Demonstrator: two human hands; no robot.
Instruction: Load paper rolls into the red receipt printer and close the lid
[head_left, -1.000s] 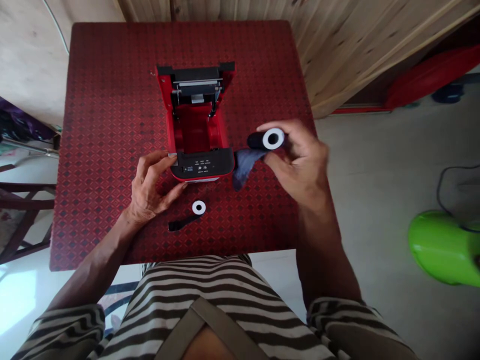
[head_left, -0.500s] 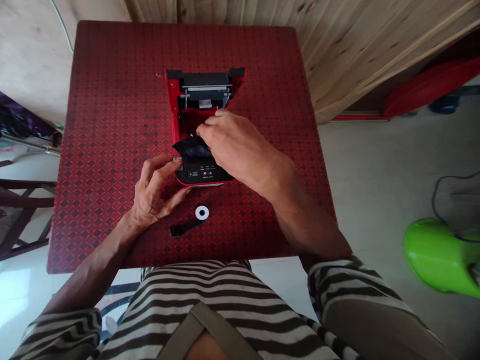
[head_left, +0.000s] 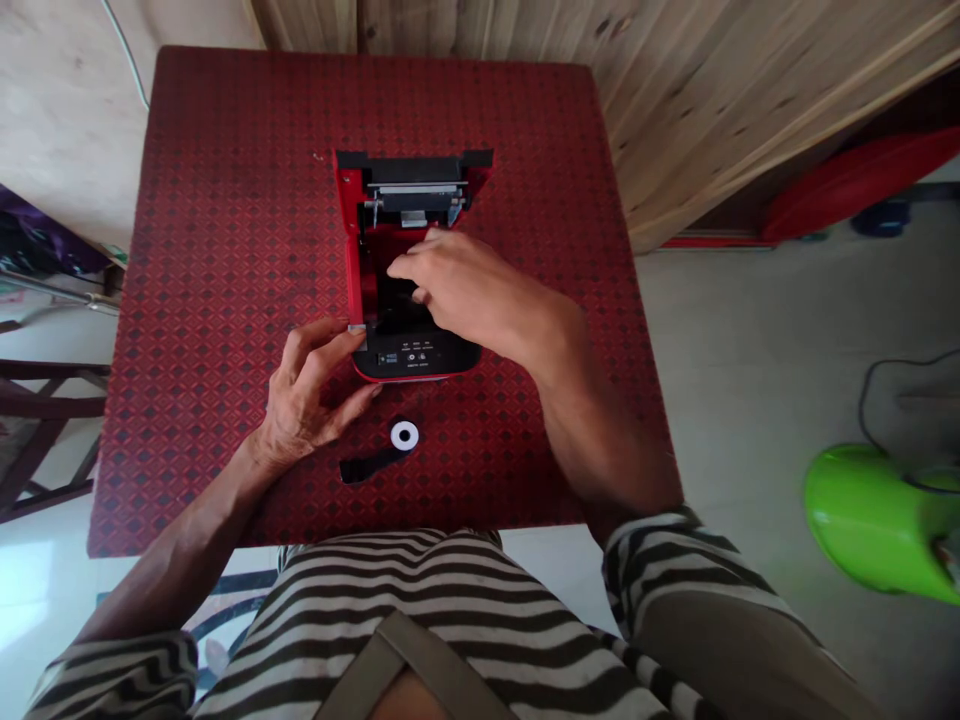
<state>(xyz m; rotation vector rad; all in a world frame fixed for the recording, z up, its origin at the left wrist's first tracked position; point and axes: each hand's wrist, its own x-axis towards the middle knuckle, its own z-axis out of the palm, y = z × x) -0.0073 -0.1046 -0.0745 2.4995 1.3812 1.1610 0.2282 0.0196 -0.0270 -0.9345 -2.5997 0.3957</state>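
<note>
A red and black label printer (head_left: 420, 362) stands on the table with its lid (head_left: 415, 168) raised at the back. My left hand (head_left: 307, 390) grips its front left corner, fingertips on top and thumb at the front edge. My right hand (head_left: 480, 290) reaches over the open compartment from the right, its fingers curled and pointing inside. Below those fingers lies dark, shiny material (head_left: 405, 305), low in the compartment; whether they hold it is hidden. In front of the printer, a small roll with a white face (head_left: 404, 436) has a black strip (head_left: 367, 466) trailing left.
The table (head_left: 232, 220) has a red patterned cover. Wooden panelling (head_left: 675, 120) runs along the back and right. A bright green plastic object (head_left: 870, 520) stands on the floor at right, and a dark wooden chair (head_left: 52, 400) is at left.
The black sheet raised under my right hand has gone down into the printer's compartment. My right hand has shifted slightly left and its fingers have lowered. My left hand stays at the corner.
</note>
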